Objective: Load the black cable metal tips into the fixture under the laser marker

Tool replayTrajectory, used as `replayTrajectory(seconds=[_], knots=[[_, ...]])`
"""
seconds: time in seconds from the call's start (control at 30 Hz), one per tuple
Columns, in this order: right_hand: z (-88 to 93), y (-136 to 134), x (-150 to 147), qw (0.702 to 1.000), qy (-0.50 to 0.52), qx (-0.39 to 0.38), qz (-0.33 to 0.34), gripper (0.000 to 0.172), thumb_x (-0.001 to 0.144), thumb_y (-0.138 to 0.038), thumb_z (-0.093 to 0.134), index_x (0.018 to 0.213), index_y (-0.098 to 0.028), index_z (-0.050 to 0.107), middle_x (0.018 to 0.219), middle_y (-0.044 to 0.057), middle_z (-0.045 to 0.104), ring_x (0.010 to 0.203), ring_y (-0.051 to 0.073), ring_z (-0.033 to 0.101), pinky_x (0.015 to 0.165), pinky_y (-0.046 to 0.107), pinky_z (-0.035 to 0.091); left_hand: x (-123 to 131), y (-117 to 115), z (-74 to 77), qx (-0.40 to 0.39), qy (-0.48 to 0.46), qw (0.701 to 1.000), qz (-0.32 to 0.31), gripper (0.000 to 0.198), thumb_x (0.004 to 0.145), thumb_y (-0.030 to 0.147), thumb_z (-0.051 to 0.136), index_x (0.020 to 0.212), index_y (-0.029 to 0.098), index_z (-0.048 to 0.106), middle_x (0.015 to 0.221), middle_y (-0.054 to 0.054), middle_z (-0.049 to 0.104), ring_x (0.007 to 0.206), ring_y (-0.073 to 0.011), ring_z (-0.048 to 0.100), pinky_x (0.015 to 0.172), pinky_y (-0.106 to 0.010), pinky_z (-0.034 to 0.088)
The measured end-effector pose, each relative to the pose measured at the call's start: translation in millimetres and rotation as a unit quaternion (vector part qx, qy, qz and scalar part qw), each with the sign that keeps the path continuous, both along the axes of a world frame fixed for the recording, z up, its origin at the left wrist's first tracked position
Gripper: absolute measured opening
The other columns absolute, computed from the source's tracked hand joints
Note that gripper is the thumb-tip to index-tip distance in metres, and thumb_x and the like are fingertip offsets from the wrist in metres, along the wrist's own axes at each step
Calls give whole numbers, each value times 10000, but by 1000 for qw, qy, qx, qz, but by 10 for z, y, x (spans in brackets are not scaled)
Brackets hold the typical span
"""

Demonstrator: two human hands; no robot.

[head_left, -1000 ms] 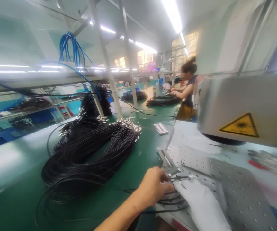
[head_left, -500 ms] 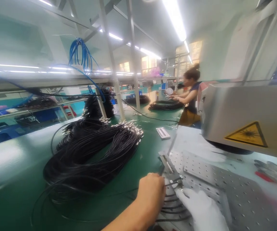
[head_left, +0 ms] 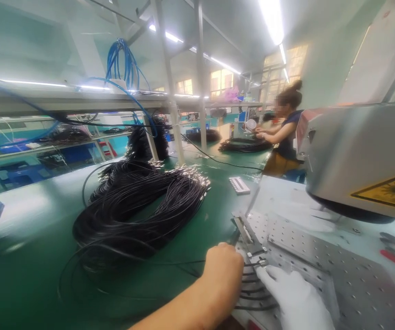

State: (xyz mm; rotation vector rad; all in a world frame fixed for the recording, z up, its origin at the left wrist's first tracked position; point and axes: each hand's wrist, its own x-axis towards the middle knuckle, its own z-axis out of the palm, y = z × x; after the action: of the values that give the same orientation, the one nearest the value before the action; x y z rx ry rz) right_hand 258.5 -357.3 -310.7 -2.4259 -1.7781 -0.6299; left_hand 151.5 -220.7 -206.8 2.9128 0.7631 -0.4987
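My bare left hand (head_left: pixel 224 270) is closed around a thin black cable (head_left: pixel 190 263), its knuckles up and its fingertips hidden. The cable's metal connector (head_left: pixel 262 262) lies at the lower end of a metal fixture (head_left: pixel 249 233) on a perforated plate. My right hand (head_left: pixel 293 293), in a white glove, has its fingertips closed at this connector; whether the connector is seated in the fixture I cannot tell. Several more black cables (head_left: pixel 255 293) run side by side between my hands, near the plate's left edge. A large coiled bundle of black cables (head_left: pixel 125 220) with silvery ends lies left of them.
A grey machine head (head_left: pixel 359 151) with a yellow warning triangle overhangs the perforated plate (head_left: pixel 348 270) at right. A pale slotted block (head_left: pixel 239 185) lies on the green table (head_left: pixel 29 266). Shelf posts (head_left: pixel 177 133) rise behind the bundle. A co-worker (head_left: pixel 288 128) handles something farther back.
My view has turned a little to the left, so the surroundings appear shifted right. Both hands stay at the fixture with the cable between them; their grip looks much the same.
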Motion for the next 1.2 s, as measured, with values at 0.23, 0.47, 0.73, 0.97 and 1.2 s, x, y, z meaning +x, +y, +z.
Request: replayTrajectory(seconds=[0.23, 0.47, 0.73, 0.97, 1.2], knots=[[-75, 0, 39, 1000, 6, 2, -10, 681, 713, 61, 463, 1199, -368, 668, 1114, -34, 687, 680, 190, 596, 585, 274, 474, 0, -21, 61, -4, 11, 1000, -12, 263, 722, -2, 565, 921, 85, 712, 944, -179, 705, 948, -302, 661, 734, -338, 528], [-187, 18, 93, 998, -26, -48, -24, 778, 713, 94, 413, 1255, -414, 645, 1239, -47, 640, 666, 185, 615, 558, 278, 513, -13, -3, -28, 2, -13, 1000, -18, 205, 732, 29, 586, 883, 108, 700, 939, -134, 712, 912, -292, 670, 735, -343, 547], [-154, 117, 73, 998, -22, -49, -36, 642, 754, 32, 454, 1186, -372, 703, 1034, 64, 703, 569, 191, 602, 571, 311, 542, -50, 108, -153, -2, -35, 998, -55, 191, 819, 107, 526, 894, 125, 701, 939, -124, 718, 876, -285, 686, 750, -368, 565], [-182, 132, 145, 997, -63, -34, 4, 620, 731, 50, 446, 1098, -361, 730, 1049, 16, 706, 581, 200, 604, 484, 294, 517, -23, 188, -428, -24, -115, 978, -173, 256, 794, 183, 568, 1022, 264, 649, 928, -40, 661, 872, -240, 642, 750, -334, 530], [-166, 92, 165, 996, 49, 48, 50, 598, 786, 42, 336, 1118, -270, 724, 1170, 38, 670, 826, 249, 652, 698, 384, 575, 4, 167, -404, -6, -92, 976, -196, 237, 811, 193, 564, 1030, 234, 644, 977, -55, 648, 926, -241, 615, 774, -329, 508]])
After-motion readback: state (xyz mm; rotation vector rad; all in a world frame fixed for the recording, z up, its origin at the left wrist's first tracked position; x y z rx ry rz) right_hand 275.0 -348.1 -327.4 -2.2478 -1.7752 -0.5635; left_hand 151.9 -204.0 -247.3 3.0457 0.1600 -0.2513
